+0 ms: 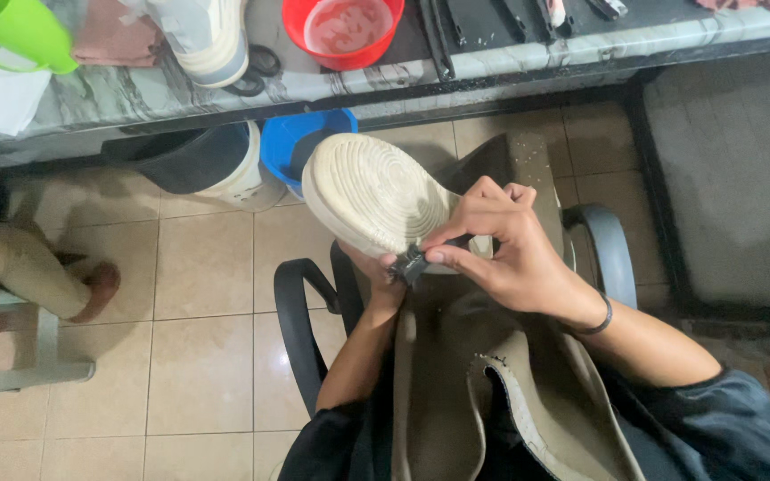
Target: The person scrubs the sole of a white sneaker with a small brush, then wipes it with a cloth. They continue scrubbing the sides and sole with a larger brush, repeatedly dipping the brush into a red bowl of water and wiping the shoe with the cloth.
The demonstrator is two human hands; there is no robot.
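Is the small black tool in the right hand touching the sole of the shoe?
Touching. The head view shows the black tool, pinched in the right hand, pressed against the edge of the shoe sole.

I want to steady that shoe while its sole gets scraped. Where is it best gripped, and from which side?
Probably the heel end, from underneath. The shoe is held sole-up with its toe pointing away, so the upper faces down and offers a hold. The left hand already cups it there, leaving the sole free for the right hand and its small dark tool.

beige tiled floor [207, 356]; marble-topped counter [135, 93]; black armchair [300, 330].
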